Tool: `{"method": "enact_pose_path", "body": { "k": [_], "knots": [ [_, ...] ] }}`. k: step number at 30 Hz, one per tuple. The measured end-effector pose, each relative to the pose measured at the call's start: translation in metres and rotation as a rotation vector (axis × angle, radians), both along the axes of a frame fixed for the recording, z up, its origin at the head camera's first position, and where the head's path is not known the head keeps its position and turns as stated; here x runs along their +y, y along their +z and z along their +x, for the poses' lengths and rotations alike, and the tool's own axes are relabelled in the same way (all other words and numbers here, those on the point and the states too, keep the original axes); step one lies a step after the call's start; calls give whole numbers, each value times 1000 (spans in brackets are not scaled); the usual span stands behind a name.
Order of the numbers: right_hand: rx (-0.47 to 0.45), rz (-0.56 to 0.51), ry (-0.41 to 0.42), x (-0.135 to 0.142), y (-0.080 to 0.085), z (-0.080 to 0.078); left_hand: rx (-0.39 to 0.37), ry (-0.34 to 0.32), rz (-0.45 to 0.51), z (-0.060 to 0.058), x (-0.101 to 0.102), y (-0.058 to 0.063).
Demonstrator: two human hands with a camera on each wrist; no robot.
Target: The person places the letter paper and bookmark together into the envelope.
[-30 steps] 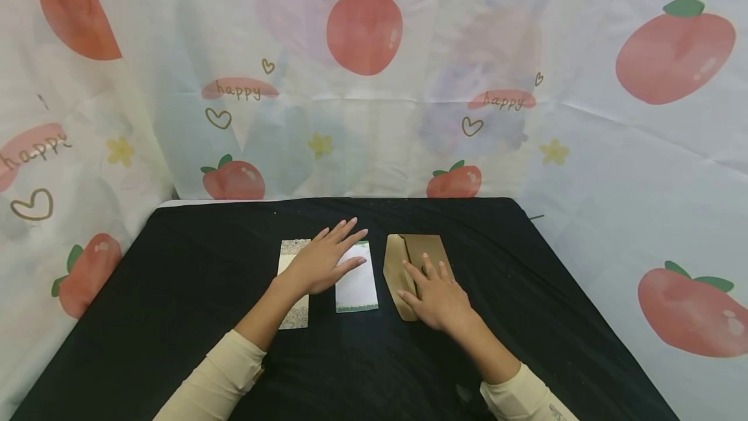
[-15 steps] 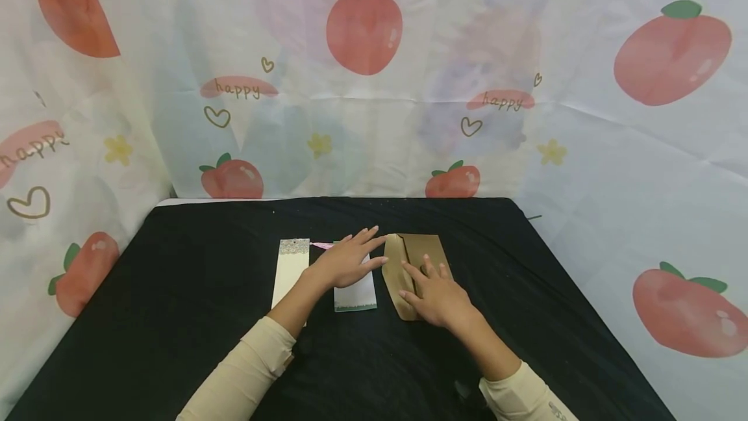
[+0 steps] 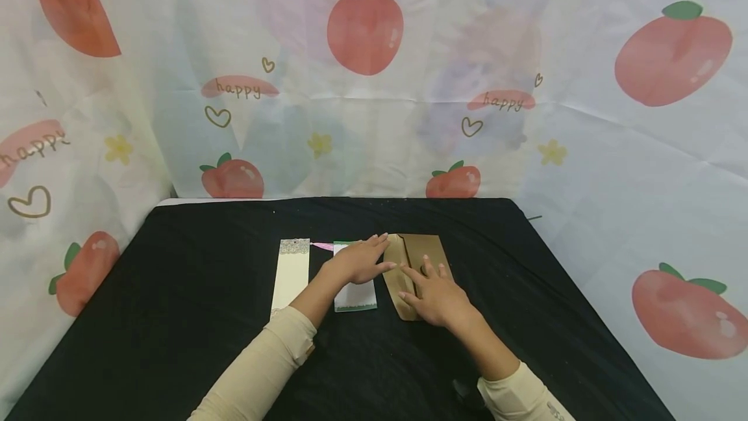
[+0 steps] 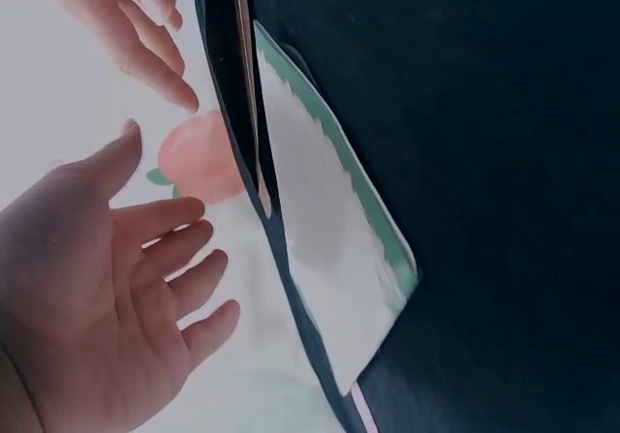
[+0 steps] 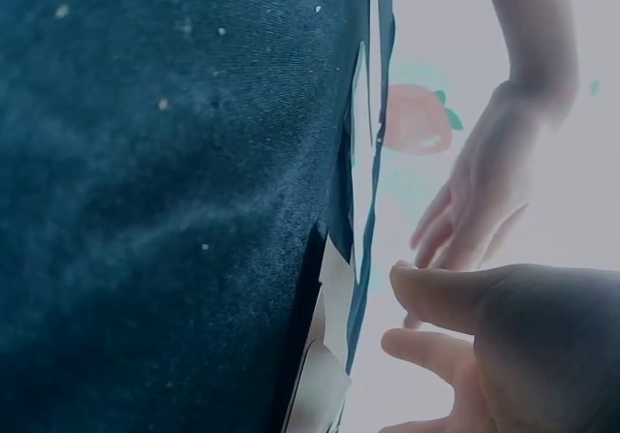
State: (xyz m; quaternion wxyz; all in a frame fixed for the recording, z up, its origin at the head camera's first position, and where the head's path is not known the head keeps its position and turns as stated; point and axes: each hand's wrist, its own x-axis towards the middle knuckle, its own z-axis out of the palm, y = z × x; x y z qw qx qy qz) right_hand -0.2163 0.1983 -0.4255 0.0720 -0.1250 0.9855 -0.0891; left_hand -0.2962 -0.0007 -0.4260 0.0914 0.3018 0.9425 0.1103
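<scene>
Largest: pale backdrop (image 3: 374,122) printed with red fruit, well beyond all fingertips. Next: black cloth (image 3: 374,369) beneath the 2 hands. Then: gold envelope (image 3: 423,245), flat under and around the right fingers, with its long fold near the right index fingertip. Right hand (image 3: 439,297): fingers spread, nothing pinched; contact with the envelope, cannot tell. Left hand (image 3: 359,260): thumb held apart, 4 fingers extended and slightly fanned in the left wrist view, nothing pinched; fingertips reaching the envelope's near-side border in the head view. Green-edged card (image 3: 356,297): below the left palm, short of the fingertips. Cream card (image 3: 292,271): behind the left fingers, lower end partly covered by the left sleeve (image 3: 263,362). Smallest: pink strip (image 3: 323,247), between the 2 cards, behind the left knuckles.

Likely mishaps, as judged: bumping of left thumb against right index finger, from tips so close together; skewing of the green-edged card, from a low-dragging palm; shifting of the cream card, from a brushing sleeve.

Edges and room: narrow gap between green-edged card and envelope, below the left fingertips; cloth's far edge not far past the fingertips; broad cloth outward of either hand and back toward the wrists.
</scene>
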Motion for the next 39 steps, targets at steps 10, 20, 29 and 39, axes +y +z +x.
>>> {"method": "enact_pose_path", "body": {
  "k": [10,20,29,39],
  "knots": [
    [-48,31,-4,1,1,0,-36,-2,-114,-7,17,-10],
    [-82,36,-46,0,3,4,-39,15,-148,-5,29,-14],
    [-103,55,-97,0,-6,0,-47,34,-177,-3,32,-15],
    [-106,-7,-95,1,-8,2,-29,38,-166,-3,26,-23]
  ]
}}
